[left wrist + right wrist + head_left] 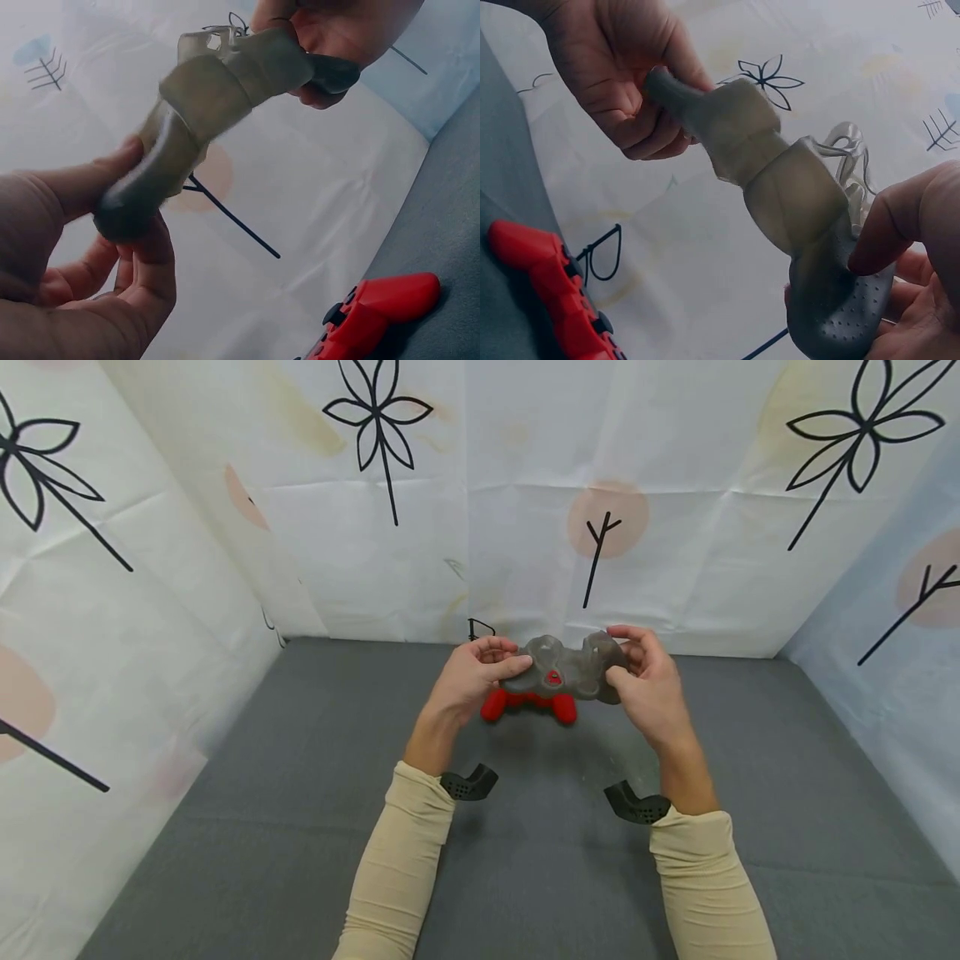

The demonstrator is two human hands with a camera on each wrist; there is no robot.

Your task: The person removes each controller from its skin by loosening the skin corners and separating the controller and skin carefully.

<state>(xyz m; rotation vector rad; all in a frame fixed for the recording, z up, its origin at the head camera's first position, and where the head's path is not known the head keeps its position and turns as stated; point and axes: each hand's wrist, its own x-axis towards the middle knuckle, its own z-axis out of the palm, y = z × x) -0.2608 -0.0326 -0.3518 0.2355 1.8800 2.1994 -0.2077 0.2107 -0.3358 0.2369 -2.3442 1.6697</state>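
Note:
A translucent grey silicone game controller cover [577,672] is held up between both hands, with a soft, hollow look and dotted texture on one grip. My left hand [474,672] pinches its left grip between thumb and fingers. The right grip is pinched by my right hand [651,689], thumb on the near side. Beneath and behind the cover in the head view lies a red game controller [565,708] on the grey surface, its upper part hidden. A bit of red shows through an opening in the cover. Dark thumbsticks show on the controller [551,277] in the right wrist view.
The grey cloth-covered table [360,860] extends around the hands. White fabric walls [517,560] printed with leaves and pink circles enclose it at the back and both sides. A black camera mount [468,783] sits on each wrist.

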